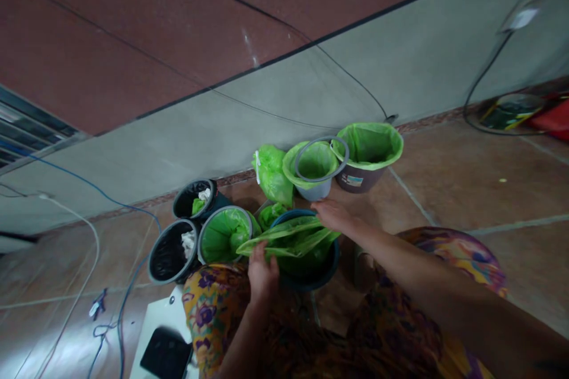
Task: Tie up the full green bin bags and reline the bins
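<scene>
A thin green garbage bag is stretched across the mouth of a dark blue bin, part of it hanging down inside. My left hand pinches the bag's near left edge. At the far right side of the bin, my right hand is closed on the bag's other end, close to the rim; its fingertips are partly hidden. Just left of this bin stands a grey-rimmed bin lined with green plastic. Behind it are a tied, puffed green bag and a small bin with a green liner.
A loose grey ring rests over the small bin. A brown bin with a green liner stands beside it. Two black-lined bins hold white scraps on the left. Near my knee a white surface bears a black device. Cables cross the floor.
</scene>
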Motion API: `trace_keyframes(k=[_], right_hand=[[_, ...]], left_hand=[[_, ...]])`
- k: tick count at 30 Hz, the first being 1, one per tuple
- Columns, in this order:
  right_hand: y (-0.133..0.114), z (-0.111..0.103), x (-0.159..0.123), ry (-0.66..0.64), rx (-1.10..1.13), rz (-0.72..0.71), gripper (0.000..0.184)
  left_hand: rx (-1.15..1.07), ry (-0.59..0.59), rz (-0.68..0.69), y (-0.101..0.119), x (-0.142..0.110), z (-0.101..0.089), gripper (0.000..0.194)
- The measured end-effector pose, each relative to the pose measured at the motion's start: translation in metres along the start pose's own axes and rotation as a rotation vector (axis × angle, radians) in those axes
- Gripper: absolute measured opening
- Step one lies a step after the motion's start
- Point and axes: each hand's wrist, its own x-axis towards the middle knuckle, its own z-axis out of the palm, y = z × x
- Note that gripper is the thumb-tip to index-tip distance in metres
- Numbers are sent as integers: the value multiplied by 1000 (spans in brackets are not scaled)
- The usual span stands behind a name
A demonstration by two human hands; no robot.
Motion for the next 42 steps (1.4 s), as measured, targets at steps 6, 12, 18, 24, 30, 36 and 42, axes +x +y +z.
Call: trace_keyframes(k=[6, 12, 18, 24, 30, 36, 42], right_hand=[[-41, 32, -1, -185, -109, -255, 24], [-58, 65, 2, -242, -295, -282, 26], [-58, 73, 6, -223, -339, -169, 25], [-65, 59, 6, -230, -294, -132, 22], [-74, 36, 8, -175, 5, -9, 22], [-65, 23, 18, -118, 370, 64, 15], [-70, 13, 22, -132, 772, 118, 13]], left_hand=[[279, -410, 93, 36, -3, 41, 55], [578, -608, 29, 33, 15, 52, 49], [584, -628, 17, 33, 12, 53, 34], [466, -497, 29, 39, 6, 40, 28], [307, -394, 26, 44, 5, 23, 28], [61, -261, -36, 41, 6, 12, 27], [-213, -229, -162, 32, 12, 11, 28]])
